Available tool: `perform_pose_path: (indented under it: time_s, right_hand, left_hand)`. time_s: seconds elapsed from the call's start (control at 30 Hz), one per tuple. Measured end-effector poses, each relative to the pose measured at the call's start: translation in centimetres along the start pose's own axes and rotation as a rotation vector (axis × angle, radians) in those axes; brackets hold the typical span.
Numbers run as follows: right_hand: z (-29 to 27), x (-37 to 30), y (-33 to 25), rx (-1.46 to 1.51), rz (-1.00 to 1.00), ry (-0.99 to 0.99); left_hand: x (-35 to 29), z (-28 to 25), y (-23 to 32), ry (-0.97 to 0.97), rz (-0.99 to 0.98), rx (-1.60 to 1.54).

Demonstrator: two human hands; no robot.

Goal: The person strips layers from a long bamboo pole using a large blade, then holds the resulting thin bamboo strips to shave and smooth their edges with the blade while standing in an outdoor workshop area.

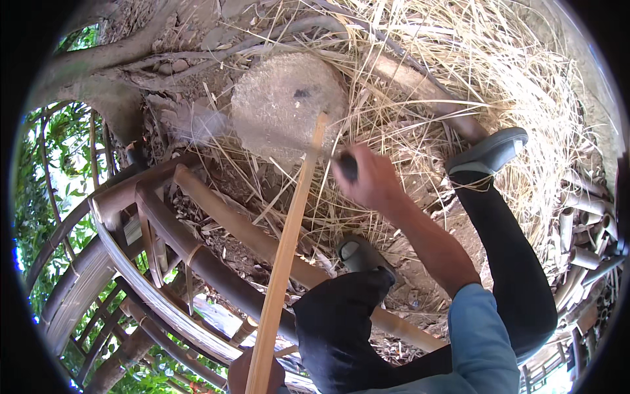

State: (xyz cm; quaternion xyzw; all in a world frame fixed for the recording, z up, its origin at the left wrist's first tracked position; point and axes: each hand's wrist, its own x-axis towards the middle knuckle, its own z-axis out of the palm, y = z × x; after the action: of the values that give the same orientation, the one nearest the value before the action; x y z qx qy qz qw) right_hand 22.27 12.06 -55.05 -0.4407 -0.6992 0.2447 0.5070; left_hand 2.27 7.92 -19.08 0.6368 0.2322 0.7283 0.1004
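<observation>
A long, pale split-bamboo strip (286, 243) slants up from the lower edge, and its far end rests on a round, flat-topped block (279, 92). At the near end, my left hand (239, 373) is closed around the strip, partly hidden by it. My right hand (371, 180), to the right of the strip's far part, grips the dark handle of a large knife (348, 167). The blade is smeared by motion and points left, crossing the strip low over the block.
Dry straw-like shavings (472, 59) cover the ground at the far right. Bamboo rails (216, 276) run along my left. A bamboo pole (420, 92) lies beyond my right shoe (489, 151); my left shoe (361, 255) is near the block. Cut bamboo pieces (584, 223) are stacked at the right edge.
</observation>
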Motion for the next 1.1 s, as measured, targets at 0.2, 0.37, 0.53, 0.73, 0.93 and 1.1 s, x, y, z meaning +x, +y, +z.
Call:
perform_pose_path:
  time_s: [0.2, 0.37, 0.53, 0.73, 0.93, 1.1]
  right_hand:
    - [0.6, 0.0, -1.7, -0.028, 0.407, -0.221]
    - [1.4, -0.5, 3.6, -0.089, 0.734, -0.442]
    - [1.9, -1.8, 1.6, 0.022, 0.299, -0.186]
    - [1.2, -3.3, 5.1, -0.224, 0.553, -0.323]
    - [1.2, -1.6, 2.3, -0.144, 0.527, -0.176]
    - [1.7, -0.5, -2.1, 0.014, 0.456, -0.187]
  left_hand:
    - [0.0, -1.0, 0.6, 0.021, -0.001, 0.006]
    - [0.6, -0.9, 1.0, 0.066, -0.006, -0.02]
    - [0.3, -1.7, 1.5, 0.072, 0.003, -0.008]
    - [0.5, -2.0, 1.8, 0.086, -0.016, -0.021]
    - [0.6, -2.1, 2.0, 0.112, 0.001, -0.011]
    - [0.6, -2.8, 1.9, 0.137, 0.011, 0.001]
